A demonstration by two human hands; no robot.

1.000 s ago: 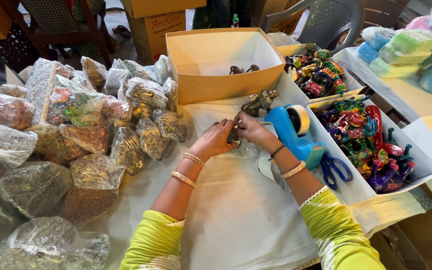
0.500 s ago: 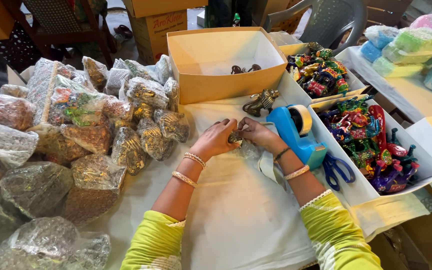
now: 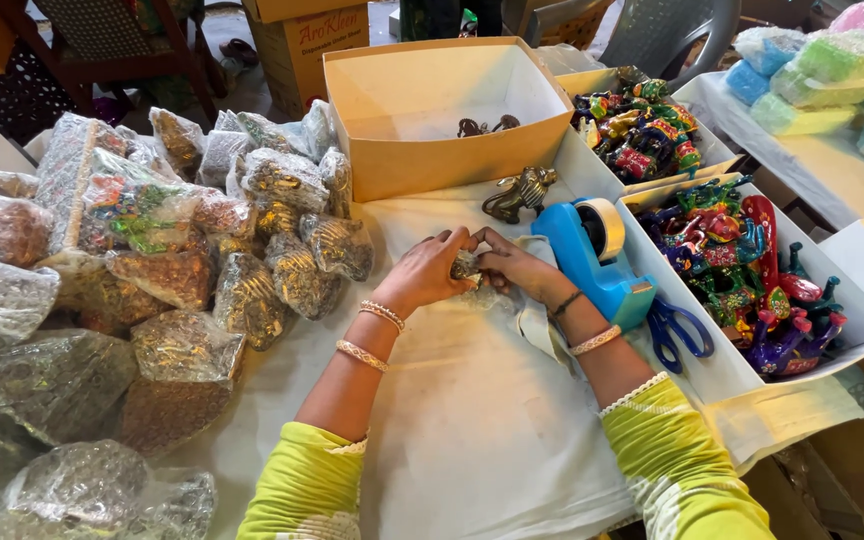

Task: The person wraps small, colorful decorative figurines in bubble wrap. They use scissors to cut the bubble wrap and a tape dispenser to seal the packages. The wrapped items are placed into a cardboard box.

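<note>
My left hand (image 3: pixel 427 272) and my right hand (image 3: pixel 514 267) meet in the middle of the white-covered table (image 3: pixel 472 420). Between their fingers they pinch a small figurine wrapped in clear bubble wrap (image 3: pixel 469 266); most of it is hidden by the fingers. A loose piece of bubble wrap (image 3: pixel 497 297) lies under my hands. Just beyond my right hand stands a bare brass-coloured animal figurine (image 3: pixel 520 192). A blue tape dispenser (image 3: pixel 587 255) sits right beside my right wrist, and blue-handled scissors (image 3: pixel 678 335) lie past it.
A pile of bubble-wrapped bundles (image 3: pixel 152 270) fills the table's left side. An open tan cardboard box (image 3: pixel 442 105) holding dark figurines stands at the back. White trays of colourful painted figurines (image 3: pixel 752 270) line the right edge. Pastel wrapped bundles (image 3: pixel 822 70) lie far right.
My hands have stayed at the same spot, working the wrap around the small figurine; the fingers have closed in tighter over it. The view has shifted slightly.
</note>
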